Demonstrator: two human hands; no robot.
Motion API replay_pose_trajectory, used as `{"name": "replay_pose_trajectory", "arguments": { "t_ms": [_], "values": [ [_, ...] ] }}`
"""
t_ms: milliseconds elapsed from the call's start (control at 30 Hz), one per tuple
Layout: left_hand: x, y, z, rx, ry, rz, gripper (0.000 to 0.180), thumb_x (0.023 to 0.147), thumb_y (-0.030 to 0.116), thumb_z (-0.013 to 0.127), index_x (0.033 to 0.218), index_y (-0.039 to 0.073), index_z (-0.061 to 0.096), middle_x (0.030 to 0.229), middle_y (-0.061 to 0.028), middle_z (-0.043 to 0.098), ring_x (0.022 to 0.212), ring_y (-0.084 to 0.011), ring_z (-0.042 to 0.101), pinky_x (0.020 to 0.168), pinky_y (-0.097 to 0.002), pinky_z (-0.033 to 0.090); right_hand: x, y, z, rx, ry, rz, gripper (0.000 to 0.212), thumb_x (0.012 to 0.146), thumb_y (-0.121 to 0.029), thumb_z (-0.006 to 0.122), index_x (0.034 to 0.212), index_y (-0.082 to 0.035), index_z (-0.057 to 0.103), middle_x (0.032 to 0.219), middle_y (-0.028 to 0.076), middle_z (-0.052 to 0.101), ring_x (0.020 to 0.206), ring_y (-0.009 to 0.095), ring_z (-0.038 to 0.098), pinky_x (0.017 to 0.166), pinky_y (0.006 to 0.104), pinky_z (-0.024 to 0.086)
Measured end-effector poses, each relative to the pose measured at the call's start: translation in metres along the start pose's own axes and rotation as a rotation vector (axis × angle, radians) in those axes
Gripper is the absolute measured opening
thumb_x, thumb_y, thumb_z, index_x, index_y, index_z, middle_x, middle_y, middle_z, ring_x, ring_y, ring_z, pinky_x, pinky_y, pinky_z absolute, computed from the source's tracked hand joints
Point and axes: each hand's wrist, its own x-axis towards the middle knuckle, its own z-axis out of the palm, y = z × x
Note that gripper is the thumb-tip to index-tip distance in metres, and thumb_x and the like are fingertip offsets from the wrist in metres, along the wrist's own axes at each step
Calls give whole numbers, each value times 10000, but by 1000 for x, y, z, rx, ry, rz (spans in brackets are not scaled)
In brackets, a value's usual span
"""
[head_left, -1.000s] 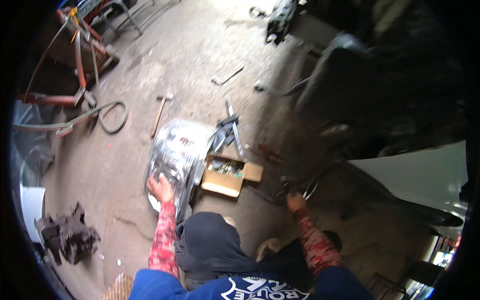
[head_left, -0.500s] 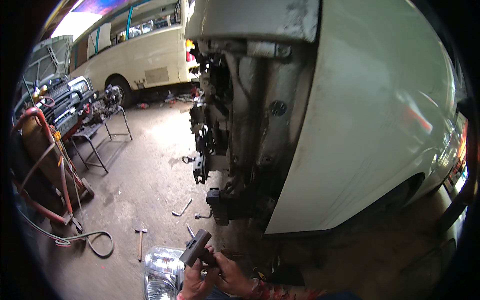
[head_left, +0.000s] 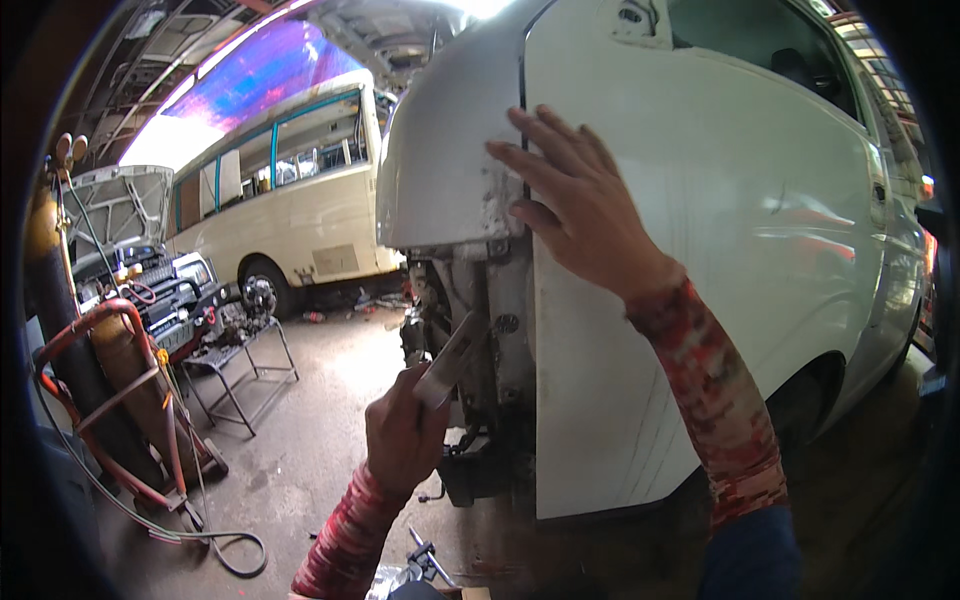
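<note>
Head view: person is facing a white van (head_left: 700, 190), front corner stripped.
Left hand (head_left: 398, 430): is closing in a fist round the lower end of a flat grey tool (head_left: 455, 358).
Tool position: is tilting up to the right before the exposed opening (head_left: 505, 290) under the corner panel (head_left: 450, 170); contact, cannot tell.
Right hand (head_left: 590, 215): is spreading wide, fingers apart, over the seam beside the front door (head_left: 735, 240); holding nothing visible; touch unclear.
Handling: tool is probably behaving as stiff metal, fairly heavy, smooth faces maybe slipping; lower end is offering the surer hold.
Panel: is likely acting stiff but dentable, slick.
Far left: cream bus (head_left: 335, 225) is standing.
Near left: hose (head_left: 240, 570) is curling on floor.
</note>
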Motion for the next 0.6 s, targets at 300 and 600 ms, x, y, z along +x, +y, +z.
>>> {"name": "replay_pose_trajectory", "arguments": {
  "t_ms": [300, 600],
  "values": [
    [67, 13, 35, 65, 33, 131, 212, 958, 142, 566, 1082, -22, 513, 759, -250, 593, 682, -452, 622, 581, -481, 475, 12, 26, 18, -22, -191, -17, 540, 836, -214, 739, 1356, -260, 601, 1573, 55, 384, 1476, 248, 310, 1193, 525, 239],
    [88, 6, 57, 127, 46, 103, 189, 988, 156, 517, 1044, -24, 493, 719, -262, 601, 676, -491, 612, 563, -507, 465, 9, 30, 23, -54, -148, -10, 537, 826, -249, 750, 1346, -279, 617, 1572, 65, 383, 1481, 258, 301, 1200, 524, 228]
  ]
}}
